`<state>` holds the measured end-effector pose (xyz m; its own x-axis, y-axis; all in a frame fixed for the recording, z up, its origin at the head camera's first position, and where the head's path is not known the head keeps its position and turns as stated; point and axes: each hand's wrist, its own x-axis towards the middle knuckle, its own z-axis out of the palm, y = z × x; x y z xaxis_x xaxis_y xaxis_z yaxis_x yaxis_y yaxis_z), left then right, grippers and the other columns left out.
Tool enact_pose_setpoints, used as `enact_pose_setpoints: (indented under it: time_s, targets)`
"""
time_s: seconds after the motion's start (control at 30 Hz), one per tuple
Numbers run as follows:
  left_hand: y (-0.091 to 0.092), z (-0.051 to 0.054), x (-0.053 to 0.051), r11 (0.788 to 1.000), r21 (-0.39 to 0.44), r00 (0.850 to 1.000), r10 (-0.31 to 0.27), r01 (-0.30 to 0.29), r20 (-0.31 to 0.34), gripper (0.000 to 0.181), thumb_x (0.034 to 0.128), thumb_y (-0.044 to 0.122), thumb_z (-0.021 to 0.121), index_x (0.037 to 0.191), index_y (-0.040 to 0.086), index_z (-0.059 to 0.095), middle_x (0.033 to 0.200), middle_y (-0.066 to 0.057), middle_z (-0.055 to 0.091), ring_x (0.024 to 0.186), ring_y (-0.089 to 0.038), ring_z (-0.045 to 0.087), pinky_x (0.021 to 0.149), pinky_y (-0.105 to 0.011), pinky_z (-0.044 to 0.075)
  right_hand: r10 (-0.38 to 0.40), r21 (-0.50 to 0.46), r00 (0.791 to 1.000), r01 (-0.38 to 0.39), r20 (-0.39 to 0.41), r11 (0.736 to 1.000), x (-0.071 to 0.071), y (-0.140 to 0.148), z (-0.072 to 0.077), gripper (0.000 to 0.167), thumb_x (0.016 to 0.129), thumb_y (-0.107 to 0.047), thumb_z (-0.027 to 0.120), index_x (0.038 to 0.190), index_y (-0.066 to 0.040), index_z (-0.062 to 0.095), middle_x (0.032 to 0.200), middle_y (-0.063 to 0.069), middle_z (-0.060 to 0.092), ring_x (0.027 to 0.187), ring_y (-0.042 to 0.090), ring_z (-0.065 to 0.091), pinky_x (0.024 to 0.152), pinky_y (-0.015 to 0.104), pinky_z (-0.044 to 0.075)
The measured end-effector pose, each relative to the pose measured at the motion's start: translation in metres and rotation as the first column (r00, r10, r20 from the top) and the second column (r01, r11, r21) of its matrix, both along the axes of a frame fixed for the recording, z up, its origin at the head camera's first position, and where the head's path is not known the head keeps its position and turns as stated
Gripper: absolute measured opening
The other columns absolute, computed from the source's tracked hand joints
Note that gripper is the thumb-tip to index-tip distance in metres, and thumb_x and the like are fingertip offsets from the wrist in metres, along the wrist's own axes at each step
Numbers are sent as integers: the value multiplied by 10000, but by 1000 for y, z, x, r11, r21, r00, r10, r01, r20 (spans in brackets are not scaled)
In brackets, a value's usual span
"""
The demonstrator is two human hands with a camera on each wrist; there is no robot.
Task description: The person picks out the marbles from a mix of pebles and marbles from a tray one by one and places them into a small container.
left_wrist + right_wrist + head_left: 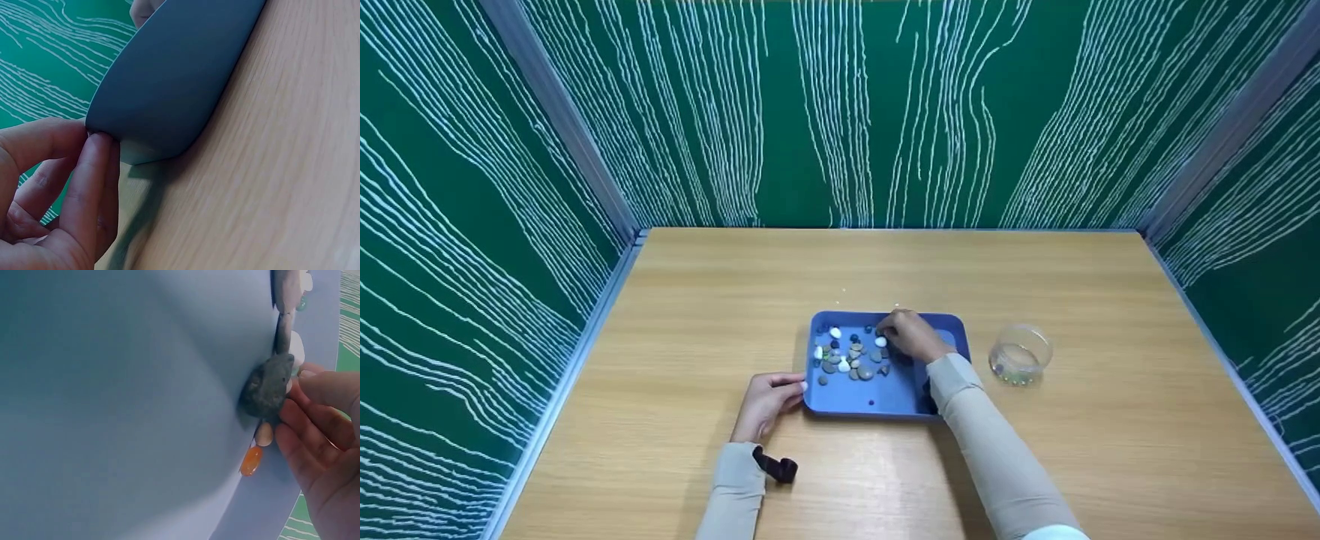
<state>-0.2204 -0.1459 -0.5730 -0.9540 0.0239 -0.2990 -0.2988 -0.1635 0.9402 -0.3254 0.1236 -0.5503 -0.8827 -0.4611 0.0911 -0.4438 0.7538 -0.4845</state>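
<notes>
A blue rectangular tray (900,397) lies on the table with many small stones and pebbles on its left side. My left hand (767,401) pinches the tray's left rim between thumb and fingers; the left wrist view shows the grip at the tray corner (169,73). My right hand (913,335) reaches inside the tray near its back wall, fingers bent down among the stones. In the right wrist view, its fingertips sit beside a dark grey stone (267,388), a tan pebble (264,434) and an orange stone (251,461). Whether they pinch a stone is hidden.
Right of the tray stands a clear round container (1020,356) with small shiny pieces at its bottom. A few tiny white bits lie on the wooden table (720,300) behind the tray. Green walls (776,112) with white lines enclose the table's back and sides.
</notes>
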Motion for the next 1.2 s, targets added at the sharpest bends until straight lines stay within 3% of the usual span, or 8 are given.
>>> enact_pose_setpoints:
  time_s: [0.53, 0.9, 1.2]
  targets:
    - [0, -1, -1, 1000, -4, 1000, 6, -6, 9, 327, 817, -86, 666, 1131, -161, 609, 1076, -216, 687, 850, -156, 686, 818, -267, 593, -33, 50, 999, 33, 2, 998, 3, -1, -1, 180, 844, 51, 654, 1004, 25, 732, 991, 173, 673, 937, 293, 646, 810, 369, 592]
    - [1, -1, 0, 1000, -1, 1000, -2, 2, -19, 328, 830, -85, 651, 1136, -188, 593, 1014, -182, 699, 839, -136, 665, 795, -249, 596, -27, 34, 1000, 27, 7, 999, 3, 1, -3, 150, 844, 22, 669, 975, 14, 742, 962, 148, 668, 938, 283, 629, 811, 380, 578]
    - [1, 0, 0, 1000, -13, 1000, 2, -2, -3, 315, 824, -85, 660, 1122, -174, 611, 1008, -169, 702, 844, -141, 671, 793, -253, 598, -30, 11, 998, 30, 50, 999, 4, 2, 1, 141, 863, -17, 671, 988, 5, 735, 976, 140, 668, 910, 252, 620, 800, 367, 579]
